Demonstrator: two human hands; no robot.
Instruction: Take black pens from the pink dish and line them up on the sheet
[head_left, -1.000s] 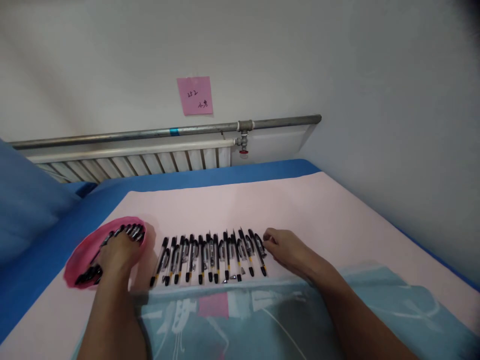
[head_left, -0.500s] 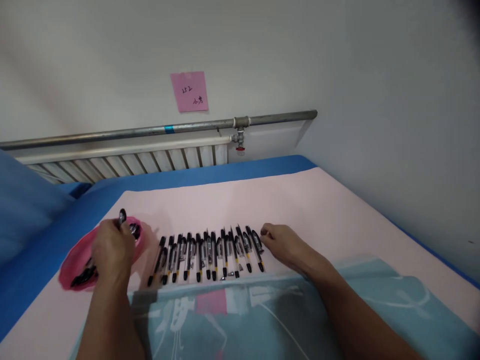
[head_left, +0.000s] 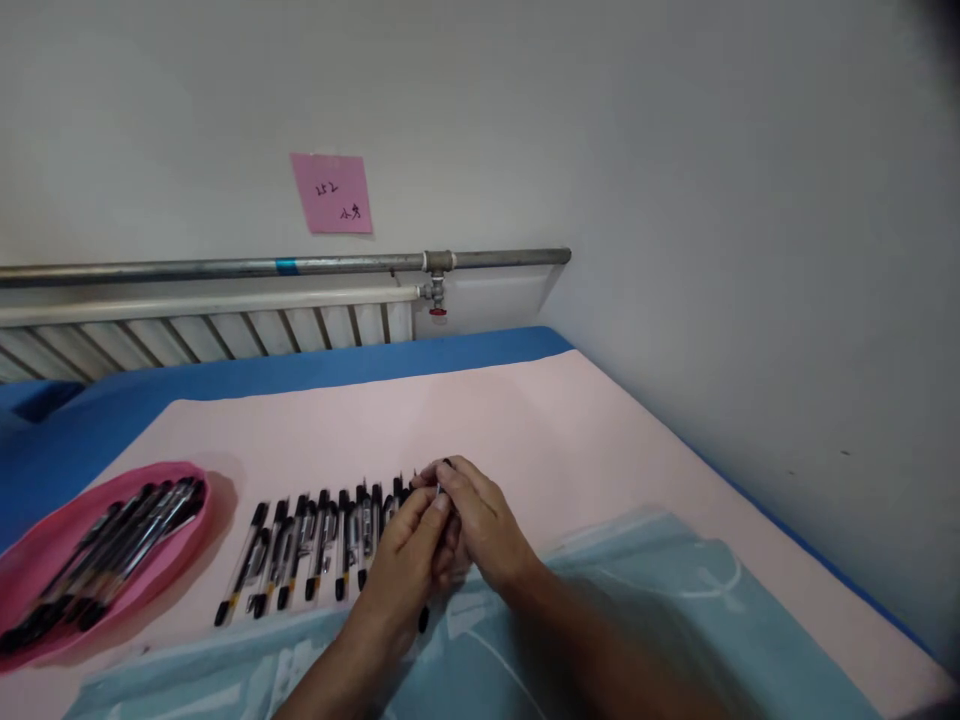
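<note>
My left hand (head_left: 401,565) and my right hand (head_left: 484,520) meet over the right part of a row of pens (head_left: 328,530). Between them they grip a pen (head_left: 448,462), whose dark end shows above my right fingers; most of its length is hidden. My left fingers close around it from the left, and my right thumb and fingers pinch its upper part. The row holds several clear-barrelled pens with black ends, with loose black clip caps lying among them. My hands cover the row's right end.
To the left a pink oval basket (head_left: 191,545) holds several more pens. A pale pink sheet (head_left: 525,440) lies over the blue bed surface (head_left: 247,383), and a light blue patterned cloth (head_left: 637,600) is at the front. Behind are a radiator (head_left: 300,325), a pipe and walls.
My left hand has left the pink basket, carrying a pen rightward to my right hand. Both hands are now together on it. The view has shifted, so the basket shows more fully.
</note>
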